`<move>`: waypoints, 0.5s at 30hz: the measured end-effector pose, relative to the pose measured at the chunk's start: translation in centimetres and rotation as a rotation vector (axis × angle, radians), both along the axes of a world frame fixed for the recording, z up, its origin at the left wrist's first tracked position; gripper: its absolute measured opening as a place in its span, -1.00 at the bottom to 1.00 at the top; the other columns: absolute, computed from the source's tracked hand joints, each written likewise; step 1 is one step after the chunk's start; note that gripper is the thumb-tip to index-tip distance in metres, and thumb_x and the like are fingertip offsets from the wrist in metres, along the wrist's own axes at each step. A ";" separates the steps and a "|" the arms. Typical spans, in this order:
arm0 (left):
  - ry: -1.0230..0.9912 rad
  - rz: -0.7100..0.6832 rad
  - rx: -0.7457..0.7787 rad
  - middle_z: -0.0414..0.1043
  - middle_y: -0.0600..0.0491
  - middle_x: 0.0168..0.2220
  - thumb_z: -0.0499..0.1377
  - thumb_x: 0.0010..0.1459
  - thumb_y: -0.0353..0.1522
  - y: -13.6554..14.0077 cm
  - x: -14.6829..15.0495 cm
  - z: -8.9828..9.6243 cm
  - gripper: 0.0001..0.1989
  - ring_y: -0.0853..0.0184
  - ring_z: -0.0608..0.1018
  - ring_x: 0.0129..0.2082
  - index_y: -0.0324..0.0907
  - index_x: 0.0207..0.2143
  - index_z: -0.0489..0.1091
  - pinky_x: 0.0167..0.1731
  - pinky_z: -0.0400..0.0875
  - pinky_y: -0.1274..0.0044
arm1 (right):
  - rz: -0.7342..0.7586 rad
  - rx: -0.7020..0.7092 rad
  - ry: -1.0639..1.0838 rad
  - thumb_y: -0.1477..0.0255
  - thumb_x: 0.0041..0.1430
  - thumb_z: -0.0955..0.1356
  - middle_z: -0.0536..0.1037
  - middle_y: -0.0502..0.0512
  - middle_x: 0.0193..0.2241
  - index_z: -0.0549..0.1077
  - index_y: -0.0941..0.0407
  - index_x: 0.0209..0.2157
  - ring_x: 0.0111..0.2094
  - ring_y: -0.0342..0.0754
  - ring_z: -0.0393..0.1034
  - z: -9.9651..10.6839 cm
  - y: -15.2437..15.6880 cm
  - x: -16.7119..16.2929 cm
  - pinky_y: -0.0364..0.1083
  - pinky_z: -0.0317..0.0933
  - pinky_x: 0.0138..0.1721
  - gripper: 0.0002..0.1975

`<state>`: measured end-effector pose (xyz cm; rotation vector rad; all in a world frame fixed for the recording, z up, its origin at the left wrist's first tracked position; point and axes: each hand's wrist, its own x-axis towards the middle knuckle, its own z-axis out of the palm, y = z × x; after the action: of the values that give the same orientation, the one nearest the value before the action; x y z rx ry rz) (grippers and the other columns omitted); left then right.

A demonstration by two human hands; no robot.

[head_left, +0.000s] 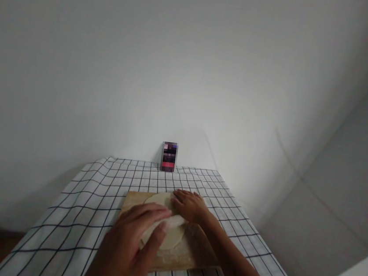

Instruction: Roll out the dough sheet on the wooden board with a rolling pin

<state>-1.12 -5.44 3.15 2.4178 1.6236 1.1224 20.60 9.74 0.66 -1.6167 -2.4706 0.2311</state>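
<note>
Both hands, left hand (132, 243) and right hand (189, 206), grip open, press flat dough (164, 224) on wooden board (191, 249); blurred box (169, 156) far, label unreadable.

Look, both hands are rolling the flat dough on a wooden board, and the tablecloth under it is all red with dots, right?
Not quite. The tablecloth is white with thin black checks, not red with dots; the head view shows it. The rest holds: the left hand and right hand are on a roller across the flat dough, on the wooden board.

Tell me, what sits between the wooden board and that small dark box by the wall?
Nothing: the head view shows only bare checked tablecloth between the wooden board and box.
</note>
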 end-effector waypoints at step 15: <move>0.233 0.229 -0.241 0.60 -0.06 -0.03 -0.06 0.42 -0.34 9.1 -0.6 0.2 -0.68 0.20 0.57 0.04 -0.15 -0.07 0.49 0.07 0.38 0.34 | -0.111 0.051 0.099 0.17 0.44 0.16 0.67 0.19 -0.13 0.59 0.07 -0.11 -0.11 0.05 0.54 2.4 3.5 -2.4 -0.07 0.23 -0.16 -0.56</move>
<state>-1.74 3.65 3.38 2.3217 2.0148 0.6320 18.24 13.24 3.08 -1.6728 -2.2875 0.2244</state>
